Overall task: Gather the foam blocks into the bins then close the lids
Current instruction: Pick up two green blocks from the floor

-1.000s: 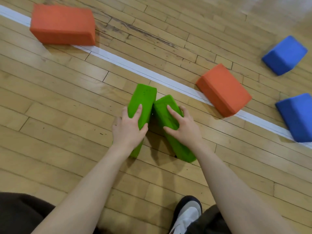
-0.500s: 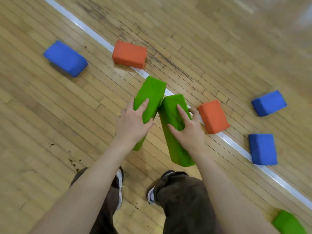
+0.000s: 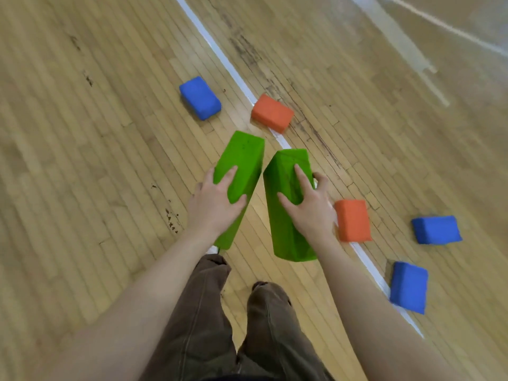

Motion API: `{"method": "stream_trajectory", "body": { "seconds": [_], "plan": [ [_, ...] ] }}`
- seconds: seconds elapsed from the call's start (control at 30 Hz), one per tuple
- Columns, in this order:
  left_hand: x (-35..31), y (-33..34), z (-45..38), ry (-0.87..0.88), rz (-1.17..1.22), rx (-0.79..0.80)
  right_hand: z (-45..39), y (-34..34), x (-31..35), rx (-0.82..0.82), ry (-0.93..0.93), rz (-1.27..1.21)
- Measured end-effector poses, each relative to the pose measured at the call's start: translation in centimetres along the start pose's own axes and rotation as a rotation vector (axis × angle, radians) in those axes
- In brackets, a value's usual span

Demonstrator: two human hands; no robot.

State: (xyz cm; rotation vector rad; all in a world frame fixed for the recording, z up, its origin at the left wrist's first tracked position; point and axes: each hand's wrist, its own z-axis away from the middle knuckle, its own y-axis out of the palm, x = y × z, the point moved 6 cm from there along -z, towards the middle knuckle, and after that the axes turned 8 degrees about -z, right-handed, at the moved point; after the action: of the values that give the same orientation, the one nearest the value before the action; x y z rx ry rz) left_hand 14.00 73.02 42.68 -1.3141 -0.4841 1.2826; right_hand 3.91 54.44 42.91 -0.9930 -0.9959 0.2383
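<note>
Left hand [image 3: 213, 204] clamped round one green foam block [image 3: 242, 171], right hand [image 3: 310, 207] round a second green block [image 3: 287, 204]; both lifted clear of the floor [image 3: 82, 160], held lengthwise, probably for carrying two at once. Blue and orange blocks scattered along the white line [image 3: 217, 53]. No bins in view.

Both green blocks [image 3: 242, 171] lifted off floor, now parted

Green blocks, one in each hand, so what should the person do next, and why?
Probably carry them to a bin. The left hand grips one green foam block and the right hand grips the other green foam block; both hands are full, and no bin shows here.
</note>
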Motion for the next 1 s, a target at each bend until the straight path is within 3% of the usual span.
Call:
{"method": "stream_trajectory", "body": {
  "seconds": [0.1,0.3,0.63,0.83,1.0],
  "plan": [
    [3.1,-0.5,5.1,-0.172,0.056,-0.074,1.5,1.3,2.0,0.139,-0.123,-0.058],
    [9.3,0.7,21.0,-0.629,0.277,-0.296,8.9,6.8,7.8,0.440,-0.520,0.086],
    [17.8,5.2,52.8,-1.385,0.473,-0.568,35.8,19.6,20.2,0.955,-1.070,0.245],
    [24.4,9.2,68.0,-1.667,0.592,-0.696,53.5,28.7,25.3,1.142,-1.271,0.299],
    [31.6,7.1,77.4,-1.757,0.566,-0.764,65.7,34.9,29.2,1.213,-1.323,0.365]
  ]
}}
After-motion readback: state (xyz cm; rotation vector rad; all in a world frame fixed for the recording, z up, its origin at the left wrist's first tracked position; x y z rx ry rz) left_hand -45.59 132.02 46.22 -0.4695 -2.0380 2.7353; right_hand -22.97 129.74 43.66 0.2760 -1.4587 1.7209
